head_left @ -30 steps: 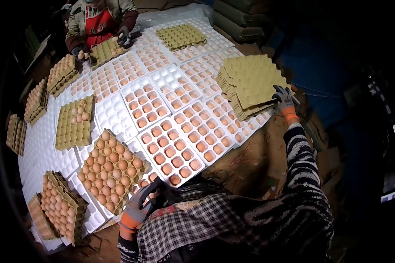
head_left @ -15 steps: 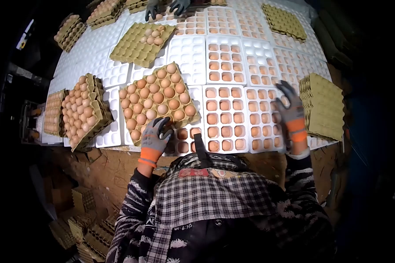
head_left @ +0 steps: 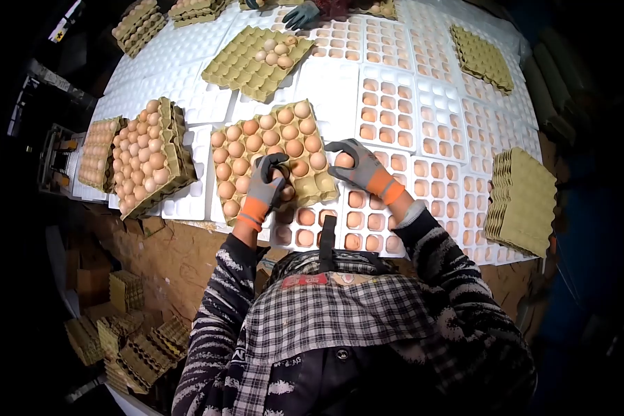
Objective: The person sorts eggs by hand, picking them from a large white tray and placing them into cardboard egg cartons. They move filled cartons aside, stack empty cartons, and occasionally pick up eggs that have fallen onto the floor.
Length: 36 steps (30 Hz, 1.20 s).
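My left hand (head_left: pixel 265 186), in a grey glove with an orange cuff, is over the front part of a pulp egg tray (head_left: pixel 319 187). Its fingers are curled around an egg (head_left: pixel 278 174). Brown eggs fill most of this tray, while cells at its near right corner are bare. My right hand (head_left: pixel 362 168), gloved alike, grips another egg (head_left: pixel 344 160) just off the tray's right edge. Below both hands lies a white foam tray (head_left: pixel 317 227) with eggs in its square cells.
Stacked full egg trays (head_left: pixel 145 156) stand at left. A stack of pulp trays (head_left: pixel 523 201) is at right. Farther back lies a partly filled pulp tray (head_left: pixel 236 62). Across the table, a co-worker's gloved hand (head_left: pixel 301 15) shows. More pulp trays (head_left: pixel 145 347) lie on the floor.
My right hand has come left from beside the right-hand stack and now holds an egg. My left hand has moved farther over the tray. Eggs have left its near right corner.
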### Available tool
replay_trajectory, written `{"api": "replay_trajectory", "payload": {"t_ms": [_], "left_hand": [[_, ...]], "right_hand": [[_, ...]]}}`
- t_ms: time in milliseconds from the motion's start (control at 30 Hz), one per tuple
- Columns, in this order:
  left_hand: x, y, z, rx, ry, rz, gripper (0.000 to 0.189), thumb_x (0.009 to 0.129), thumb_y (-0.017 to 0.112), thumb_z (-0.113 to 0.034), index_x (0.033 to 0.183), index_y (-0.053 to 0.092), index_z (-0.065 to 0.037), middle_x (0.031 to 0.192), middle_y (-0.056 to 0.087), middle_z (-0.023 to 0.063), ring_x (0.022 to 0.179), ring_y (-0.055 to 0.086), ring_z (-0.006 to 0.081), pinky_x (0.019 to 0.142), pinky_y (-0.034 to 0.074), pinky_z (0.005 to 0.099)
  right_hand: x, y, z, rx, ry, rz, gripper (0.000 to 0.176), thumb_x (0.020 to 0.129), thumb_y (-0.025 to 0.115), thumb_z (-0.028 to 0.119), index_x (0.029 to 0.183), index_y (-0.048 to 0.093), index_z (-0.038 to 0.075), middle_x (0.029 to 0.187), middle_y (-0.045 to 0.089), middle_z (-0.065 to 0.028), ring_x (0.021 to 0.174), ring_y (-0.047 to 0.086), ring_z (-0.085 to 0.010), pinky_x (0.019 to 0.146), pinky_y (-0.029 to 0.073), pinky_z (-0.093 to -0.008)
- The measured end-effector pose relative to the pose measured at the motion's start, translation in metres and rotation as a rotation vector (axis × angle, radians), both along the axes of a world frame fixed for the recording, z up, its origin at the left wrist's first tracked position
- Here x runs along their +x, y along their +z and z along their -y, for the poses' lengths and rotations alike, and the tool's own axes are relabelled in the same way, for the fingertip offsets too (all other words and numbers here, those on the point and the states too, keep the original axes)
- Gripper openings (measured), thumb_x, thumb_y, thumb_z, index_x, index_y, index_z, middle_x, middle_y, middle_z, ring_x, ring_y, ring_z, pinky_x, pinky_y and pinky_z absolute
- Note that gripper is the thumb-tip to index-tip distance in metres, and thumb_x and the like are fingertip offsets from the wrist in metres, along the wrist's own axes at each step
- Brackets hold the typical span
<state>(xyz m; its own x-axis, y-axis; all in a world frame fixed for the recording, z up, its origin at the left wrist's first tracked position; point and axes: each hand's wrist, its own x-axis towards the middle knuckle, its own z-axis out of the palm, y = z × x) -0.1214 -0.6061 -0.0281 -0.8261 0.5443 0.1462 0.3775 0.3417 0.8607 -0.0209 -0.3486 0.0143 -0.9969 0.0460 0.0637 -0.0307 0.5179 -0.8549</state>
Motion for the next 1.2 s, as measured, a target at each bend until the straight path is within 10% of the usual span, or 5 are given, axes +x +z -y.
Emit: {"api": "replay_trajectory", "payload": {"t_ms": [167,433,667,867,1200], "left_hand": [[0.001,0.003,-0.044,-0.810,-0.057,-0.459,0.032,0.080,0.075,-0.025,0.108,0.068,-0.012,0.123,0.060,0.0126,0.105,0.063,0.0336,0.085,0.054,0.0443],[-0.044,0.042,-0.016,-0.025,0.138,0.340,0.036,0.086,0.071,-0.017,0.119,0.063,-0.007,0.109,0.071,0.0117,0.092,0.070,0.0268,0.078,0.057,0.0372],[-0.051,0.028,-0.063,-0.841,-0.012,-0.330,0.030,0.082,0.074,-0.021,0.111,0.069,-0.021,0.132,0.057,0.0103,0.100,0.066,0.0367,0.080,0.056,0.0454],[-0.036,0.075,-0.022,0.564,-0.023,0.992,0.037,0.100,0.059,-0.016,0.136,0.055,-0.009,0.113,0.065,0.0038,0.102,0.063,0.0147,0.081,0.053,0.0249],[-0.096,0.043,-0.105,-0.121,-0.131,0.333,0.045,0.089,0.074,-0.021,0.131,0.062,-0.012,0.128,0.063,0.0031,0.110,0.062,0.0150,0.088,0.052,0.0290]], "right_hand": [[-0.035,-0.028,0.030,0.616,0.017,0.260,0.046,0.084,0.071,0.036,0.124,0.061,0.015,0.121,0.060,-0.0151,0.111,0.063,-0.0348,0.092,0.052,-0.0437],[-0.037,-0.022,-0.033,-0.911,-0.091,0.224,0.056,0.089,0.071,0.008,0.141,0.050,0.010,0.104,0.070,-0.0056,0.076,0.064,-0.0081,0.057,0.050,-0.0187],[-0.085,-0.038,0.027,0.839,-0.026,0.226,0.043,0.085,0.072,0.036,0.124,0.065,0.020,0.128,0.057,-0.0140,0.105,0.067,-0.0289,0.087,0.055,-0.0401],[-0.045,-0.024,-0.069,-1.012,-0.161,0.450,0.058,0.087,0.073,0.048,0.129,0.067,0.009,0.099,0.065,-0.0027,0.076,0.058,-0.0114,0.057,0.046,-0.0261],[-0.083,-0.039,-0.065,0.483,-0.215,0.333,0.049,0.094,0.059,0.047,0.134,0.060,0.021,0.130,0.061,-0.0133,0.117,0.062,-0.0330,0.090,0.053,-0.0466]]}}
